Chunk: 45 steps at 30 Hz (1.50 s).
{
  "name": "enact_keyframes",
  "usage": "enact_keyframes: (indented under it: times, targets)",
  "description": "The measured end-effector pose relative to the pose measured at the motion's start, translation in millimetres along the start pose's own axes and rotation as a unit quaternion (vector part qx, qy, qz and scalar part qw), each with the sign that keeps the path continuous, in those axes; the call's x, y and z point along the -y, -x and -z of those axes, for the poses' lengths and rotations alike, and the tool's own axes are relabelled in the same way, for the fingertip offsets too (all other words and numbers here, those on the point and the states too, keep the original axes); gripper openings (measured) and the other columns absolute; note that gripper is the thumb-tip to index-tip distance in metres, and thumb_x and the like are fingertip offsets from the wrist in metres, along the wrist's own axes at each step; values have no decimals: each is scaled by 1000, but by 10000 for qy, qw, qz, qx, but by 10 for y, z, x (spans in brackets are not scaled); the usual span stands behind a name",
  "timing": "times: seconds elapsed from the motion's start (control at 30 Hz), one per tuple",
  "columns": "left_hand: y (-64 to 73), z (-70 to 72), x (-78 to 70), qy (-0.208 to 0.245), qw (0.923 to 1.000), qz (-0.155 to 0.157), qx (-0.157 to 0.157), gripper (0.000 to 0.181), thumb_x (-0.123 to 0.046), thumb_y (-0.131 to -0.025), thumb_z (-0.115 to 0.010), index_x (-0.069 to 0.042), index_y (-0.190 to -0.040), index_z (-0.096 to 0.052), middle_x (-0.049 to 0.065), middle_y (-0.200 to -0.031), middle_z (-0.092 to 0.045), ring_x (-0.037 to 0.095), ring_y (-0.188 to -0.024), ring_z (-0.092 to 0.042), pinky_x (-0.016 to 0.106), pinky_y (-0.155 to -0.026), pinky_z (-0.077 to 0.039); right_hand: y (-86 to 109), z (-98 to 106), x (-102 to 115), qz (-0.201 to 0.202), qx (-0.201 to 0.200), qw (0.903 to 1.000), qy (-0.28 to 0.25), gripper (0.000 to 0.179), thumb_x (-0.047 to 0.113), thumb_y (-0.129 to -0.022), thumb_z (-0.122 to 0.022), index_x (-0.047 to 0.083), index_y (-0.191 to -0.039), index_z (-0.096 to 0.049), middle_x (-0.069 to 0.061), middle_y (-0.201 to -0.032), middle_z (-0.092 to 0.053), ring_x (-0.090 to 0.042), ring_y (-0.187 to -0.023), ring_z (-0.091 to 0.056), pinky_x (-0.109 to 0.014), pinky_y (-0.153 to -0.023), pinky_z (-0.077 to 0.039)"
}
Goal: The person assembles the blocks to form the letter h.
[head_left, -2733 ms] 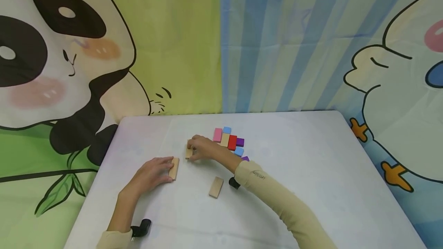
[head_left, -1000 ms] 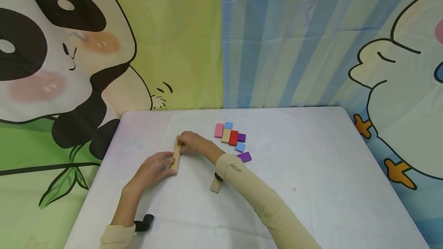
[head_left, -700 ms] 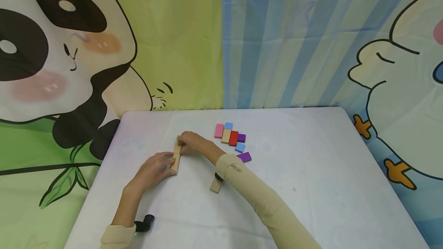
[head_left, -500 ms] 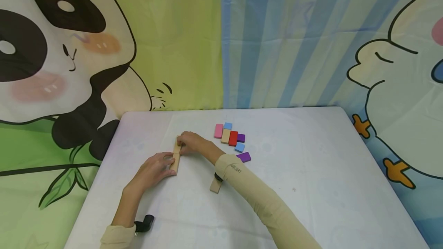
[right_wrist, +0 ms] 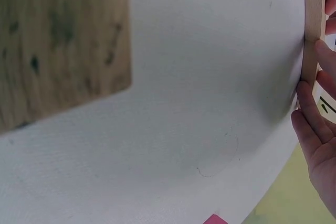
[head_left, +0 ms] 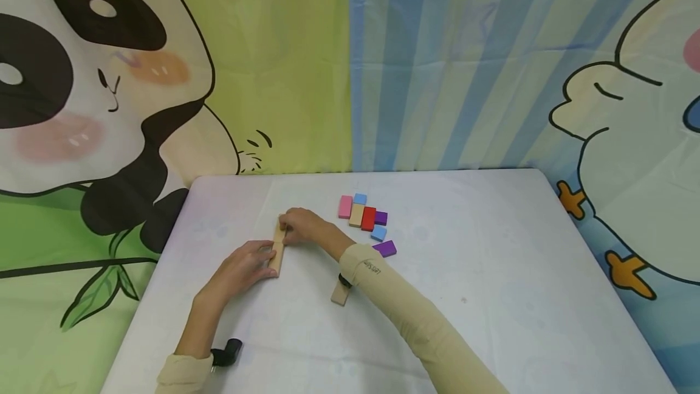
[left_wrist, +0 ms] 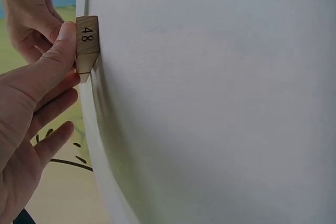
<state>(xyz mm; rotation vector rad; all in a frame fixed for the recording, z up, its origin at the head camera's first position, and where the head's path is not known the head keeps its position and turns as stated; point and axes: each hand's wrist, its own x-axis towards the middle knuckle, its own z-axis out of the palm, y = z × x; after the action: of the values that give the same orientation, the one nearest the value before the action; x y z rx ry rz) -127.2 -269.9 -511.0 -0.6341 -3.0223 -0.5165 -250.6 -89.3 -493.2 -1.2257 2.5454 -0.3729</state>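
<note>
Two plain wooden blocks stand end to end in a line on the white table. My left hand [head_left: 243, 269] pinches the near block [head_left: 277, 261] between thumb and fingers. In the left wrist view that wooden block [left_wrist: 87, 40] shows "48" on its end. My right hand [head_left: 306, 225] pinches the far block [head_left: 279, 234], whose end meets the near one. The right wrist view shows the seam between the far block [right_wrist: 310, 59] and the near block [right_wrist: 315, 3]. A third wooden block [head_left: 339, 294] lies partly hidden under my right sleeve.
Right of my right hand lies a cluster of blocks: pink [head_left: 345, 207], light blue [head_left: 360, 198], tan [head_left: 356, 215], red [head_left: 369, 218] and purple [head_left: 381, 218]. Nearer lie another light blue block [head_left: 378, 233] and a purple block [head_left: 386, 248]. Printed curtains [head_left: 295, 65] hang behind the table [head_left: 492, 321].
Since the oldest frame, my right hand has brought its block left, against the far end of the block in my left hand. Over the last second both hands stay still.
</note>
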Motion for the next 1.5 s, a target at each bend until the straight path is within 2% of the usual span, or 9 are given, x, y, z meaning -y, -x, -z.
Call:
enact_keyframes:
  times: [0.2, 0.4, 0.6, 0.73, 0.87, 0.97, 1.13, 1.23, 1.5]
  targets:
    - [-64, -2, 8, -137, 9989, -364, -263, 43, -27, -75, -80, -3, -110, -72, 13, -127, -63, 29, -119, -58, 44, -94, -52, 30, -2, -29, 124, -153, 9998, -64, 31, 28, -86, -74, 9, -109, -66, -4, -107, -67, -13, -94, -58, -23, -85, -48]
    - [-139, 11, -9, -193, 9994, -264, -67, 38, -24, -76, -80, -5, -106, -66, 14, -134, -58, 30, -127, -54, 44, -99, -49, 40, -25, -34, 182, -216, 9992, -283, 29, 25, -86, -74, 8, -108, -66, -4, -107, -67, -12, -94, -58, -23, -85, -48]
    - [-170, 31, -11, -462, 9984, -318, -99, 61, -27, -74, -81, -1, -125, -61, 14, -131, -61, 31, -122, -57, 47, -99, -49, 66, -19, -24, 165, -210, 9988, -401, 29, 24, -87, -73, 8, -110, -67, -5, -109, -67, -14, -96, -60, -24, -86, -48]
    - [-180, 23, 3, -553, 9975, -433, -112, 65, -30, -74, -80, 0, -128, -60, 14, -131, -61, 32, -121, -57, 48, -97, -49, 99, -7, -85, 206, -103, 9986, -479, 33, 21, -91, -68, 8, -121, -65, -9, -127, -63, -20, -120, -57, -30, -105, -45]
    - [-198, 9, 14, -592, 9971, -473, 26, 62, -30, -74, -81, -1, -125, -62, 14, -130, -61, 33, -120, -57, 50, -95, -49, 225, 61, -293, -32, -84, 9975, -699, 44, 23, -94, -64, 10, -135, -56, -12, -149, -47, -26, -142, -39, -38, -118, -32]
    - [-213, 20, 6, -556, 9977, -263, 270, 62, -31, -74, -81, -2, -125, -62, 15, -137, -56, 35, -127, -52, 52, -99, -46, 395, 170, -554, -301, -137, 9960, -832, 51, 27, -94, -63, 11, -141, -49, -14, -154, -39, -28, -145, -34, -41, -119, -29]
    - [-240, 81, -18, -312, 9966, 150, 750, 60, -30, -76, -79, -3, -126, -61, 15, -151, -43, 37, -141, -35, 57, -108, -37, 728, 395, -1044, -935, -326, 9925, -720, 58, 28, -93, -65, 11, -145, -44, -14, -155, -36, -30, -145, -32, -44, -119, -29]
    - [-257, 120, -25, -208, 9948, 308, 946, 59, -30, -76, -79, -4, -126, -60, 14, -152, -42, 37, -143, -33, 59, -108, -37, 885, 490, -1265, -1201, -370, 9900, -643, 60, 28, -93, -66, 8, -145, -44, -15, -153, -39, -32, -144, -33, -46, -119, -29]
    - [-306, 139, -13, -89, 9934, 485, 1039, 58, -29, -76, -80, -7, -125, -60, 12, -152, -42, 37, -142, -35, 59, -107, -37, 1056, 500, -1544, -1400, -504, 9879, -438, 62, 34, -91, -67, 7, -143, -47, -17, -149, -44, -33, -141, -38, -47, -117, -32]
